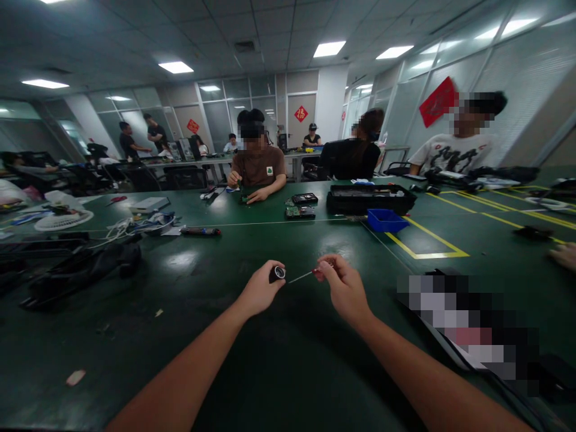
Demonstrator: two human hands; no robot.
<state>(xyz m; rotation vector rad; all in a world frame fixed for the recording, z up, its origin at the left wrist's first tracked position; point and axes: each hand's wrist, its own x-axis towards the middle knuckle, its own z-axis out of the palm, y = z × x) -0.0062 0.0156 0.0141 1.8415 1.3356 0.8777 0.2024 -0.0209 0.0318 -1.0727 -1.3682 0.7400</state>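
Cylinder [277,274] left of tool [302,276], apparently apart.

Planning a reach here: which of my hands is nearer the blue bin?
Right. Your right hand is left of the blue bin, on its near side; your left hand is farther left.

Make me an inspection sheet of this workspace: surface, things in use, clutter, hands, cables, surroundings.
Surface: green table, yellow lines at right.
Things in use: black tube, open end showing; thin tool pointing toward it, contact unclear.
Clutter: blue bin, circuit board, pale scrap.
Hands: left hand grips the tube; right hand grips the tool.
Cables: white cable, loosely bunched at left.
Surroundings: seated person opposite; ceiling lights on.
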